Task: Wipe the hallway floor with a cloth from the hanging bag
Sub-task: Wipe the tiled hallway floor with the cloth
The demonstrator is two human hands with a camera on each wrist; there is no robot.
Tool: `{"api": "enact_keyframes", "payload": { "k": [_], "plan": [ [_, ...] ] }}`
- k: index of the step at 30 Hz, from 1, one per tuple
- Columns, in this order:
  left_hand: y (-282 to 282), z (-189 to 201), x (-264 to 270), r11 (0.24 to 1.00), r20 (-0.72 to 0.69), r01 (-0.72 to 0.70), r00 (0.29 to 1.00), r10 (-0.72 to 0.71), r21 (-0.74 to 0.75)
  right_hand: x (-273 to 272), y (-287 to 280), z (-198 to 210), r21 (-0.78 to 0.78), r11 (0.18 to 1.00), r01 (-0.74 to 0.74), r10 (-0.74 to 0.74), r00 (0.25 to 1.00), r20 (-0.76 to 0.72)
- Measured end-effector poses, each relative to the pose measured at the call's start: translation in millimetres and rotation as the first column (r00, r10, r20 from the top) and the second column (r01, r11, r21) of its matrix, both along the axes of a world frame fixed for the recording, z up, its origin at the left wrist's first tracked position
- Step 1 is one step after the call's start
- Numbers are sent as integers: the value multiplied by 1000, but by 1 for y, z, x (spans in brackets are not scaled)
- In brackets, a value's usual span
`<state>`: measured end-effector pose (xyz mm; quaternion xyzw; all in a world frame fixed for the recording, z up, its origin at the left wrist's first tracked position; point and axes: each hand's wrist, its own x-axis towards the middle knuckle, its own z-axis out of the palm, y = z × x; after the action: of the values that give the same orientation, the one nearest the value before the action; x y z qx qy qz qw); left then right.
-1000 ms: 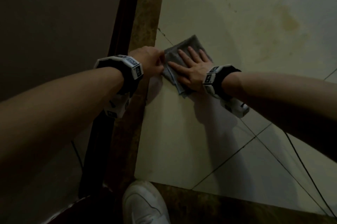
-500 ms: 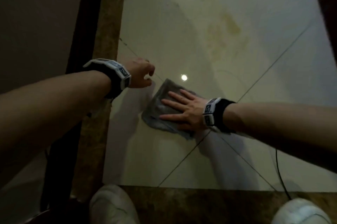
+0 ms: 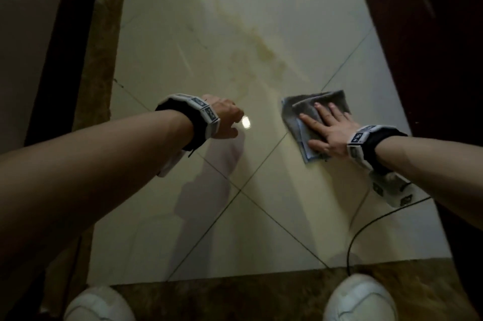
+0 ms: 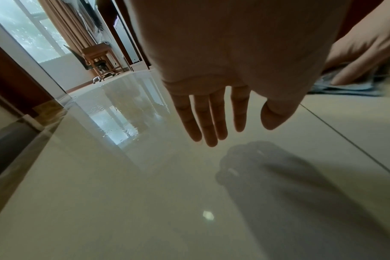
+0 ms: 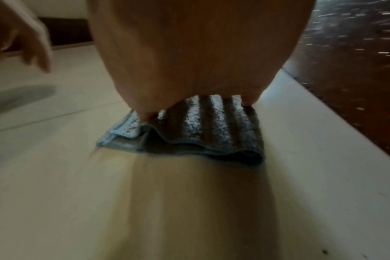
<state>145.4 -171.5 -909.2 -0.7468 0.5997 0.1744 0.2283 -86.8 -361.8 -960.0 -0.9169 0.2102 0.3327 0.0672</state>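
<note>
A folded grey-blue cloth (image 3: pixel 313 116) lies flat on the pale tiled hallway floor (image 3: pixel 235 216), near the dark wall on the right. My right hand (image 3: pixel 324 127) presses down on the cloth with straight, spread fingers. From the right wrist view the cloth (image 5: pixel 203 133) pokes out from under my palm. My left hand (image 3: pixel 224 119) hovers just above the bare floor to the left of the cloth, holding nothing. In the left wrist view its fingers (image 4: pixel 211 119) hang straight and relaxed over the glossy tile.
Yellowish stains (image 3: pixel 264 51) mark the tiles ahead. A brown marble border (image 3: pixel 102 46) and dark baseboard run along the left, a dark wooden wall (image 3: pixel 428 33) along the right. My white shoes (image 3: pixel 360 299) stand on the near border. A black cable (image 3: pixel 366 229) trails across the floor.
My right hand has slid the cloth across the floor from the left border to the right side. My left hand let go of the cloth's edge and now hovers apart from it.
</note>
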Motion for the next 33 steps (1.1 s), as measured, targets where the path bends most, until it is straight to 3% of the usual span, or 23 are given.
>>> {"api": "enact_keyframes", "payload": {
  "k": [4,9,13,16,18,21,24,26,28,33],
  "plan": [
    [-22,-6,-11,1000,38,-1,999,2,-9,-11,-26,6,24,932,361,-361,932,17],
    [-32,-13,-18,1000,75,-4,997,5,-10,17,16,-5,23,856,516,-514,847,132],
    [-26,-7,-14,999,108,23,994,-25,22,34,46,-6,55,973,225,-230,967,109],
    [-14,9,-1,999,124,-1,992,-3,32,51,83,-3,102,993,-62,53,994,92],
    [-7,18,7,998,130,-36,991,30,42,58,114,-7,119,941,-317,300,944,138],
    [5,16,10,997,140,-46,990,35,70,59,158,-15,77,769,-635,612,765,202],
    [15,4,2,993,125,11,992,-25,114,58,172,-12,69,674,-736,713,672,198],
    [17,0,-2,995,91,30,995,-38,94,59,158,-7,79,703,-707,676,699,233],
    [12,-3,-4,998,63,37,997,-41,52,59,135,-6,71,791,-608,583,784,214],
    [-12,-5,1,997,78,57,996,-53,-44,30,52,-7,21,989,-148,143,978,150]
  ]
}}
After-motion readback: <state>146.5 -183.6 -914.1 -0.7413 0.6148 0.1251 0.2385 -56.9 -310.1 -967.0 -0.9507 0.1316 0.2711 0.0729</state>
